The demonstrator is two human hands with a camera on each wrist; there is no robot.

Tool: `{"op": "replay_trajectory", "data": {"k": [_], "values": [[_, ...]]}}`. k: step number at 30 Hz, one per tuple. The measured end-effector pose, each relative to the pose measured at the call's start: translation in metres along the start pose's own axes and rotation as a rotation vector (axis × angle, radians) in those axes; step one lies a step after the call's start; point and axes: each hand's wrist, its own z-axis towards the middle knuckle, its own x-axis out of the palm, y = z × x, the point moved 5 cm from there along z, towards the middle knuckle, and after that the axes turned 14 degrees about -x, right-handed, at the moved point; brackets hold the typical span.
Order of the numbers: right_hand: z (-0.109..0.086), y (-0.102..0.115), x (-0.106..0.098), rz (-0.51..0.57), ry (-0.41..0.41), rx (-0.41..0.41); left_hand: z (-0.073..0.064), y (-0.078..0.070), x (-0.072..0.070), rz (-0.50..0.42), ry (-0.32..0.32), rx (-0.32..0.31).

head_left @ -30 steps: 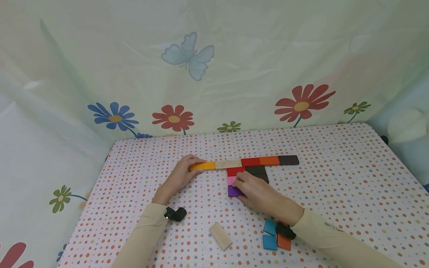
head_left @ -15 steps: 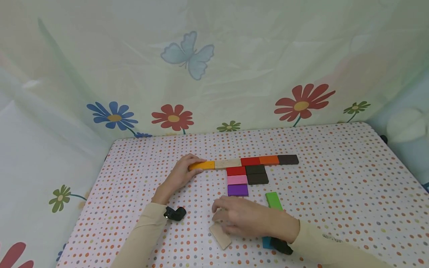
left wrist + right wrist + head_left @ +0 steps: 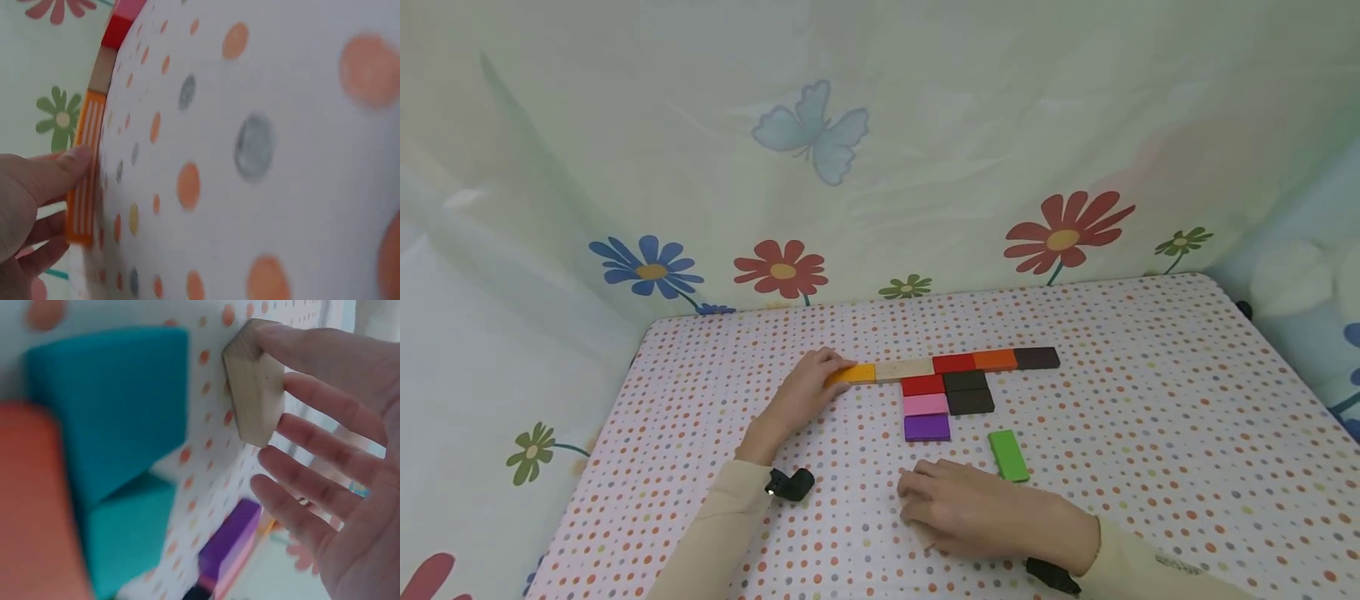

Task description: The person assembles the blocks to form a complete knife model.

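My left hand [image 3: 800, 392] holds the yellow-orange block [image 3: 857, 373] at the left end of a row, thumb on the near side and fingers behind it. Beside that block lie a pale wooden block [image 3: 902, 369], a red block [image 3: 953, 363], an orange block [image 3: 996, 359] and a dark block [image 3: 1037, 357]. My right hand [image 3: 977, 508] is lower down, mostly hiding what it holds in the head view. In the right wrist view it pinches a loose plain wooden block [image 3: 256, 381] close over the cloth, thumb at one end and fingertips along the other side.
Under the row sit another red block [image 3: 922, 385], a pink block [image 3: 925, 405], a purple block [image 3: 927, 428] and two dark blocks [image 3: 970, 402]. A green block [image 3: 1008, 456] lies apart. Blue blocks [image 3: 119, 394] and an orange-red one [image 3: 31, 506] lie near my right wrist.
My right hand has left the purple block, come down toward me and taken hold of the loose wooden block, then shifted slightly right. The left hand stays on the yellow-orange block.
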Motion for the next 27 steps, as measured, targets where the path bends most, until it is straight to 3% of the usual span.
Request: {"op": "replay_trajectory", "data": {"k": [5, 9, 12, 19, 27], "values": [[-0.024, -0.007, -0.004, 0.035, 0.002, 0.065, -0.009, -0.034, 0.006, 0.056, 0.006, 0.096], [-0.035, -0.010, -0.005, 0.037, -0.025, 0.065, -0.016, -0.066, 0.022, 0.073, 0.104, 0.210], [-0.038, -0.014, -0.006, 0.037, -0.039, 0.077, -0.018, -0.082, 0.034, 0.107, 0.191, 0.257], [-0.044, -0.025, -0.007, 0.007, -0.061, 0.152, -0.017, -0.082, 0.045, 0.134, 0.324, 0.246], [-0.053, -0.028, -0.007, 0.069, -0.128, 0.082, -0.015, -0.086, 0.044, 0.099, 0.329, 0.289]]}}
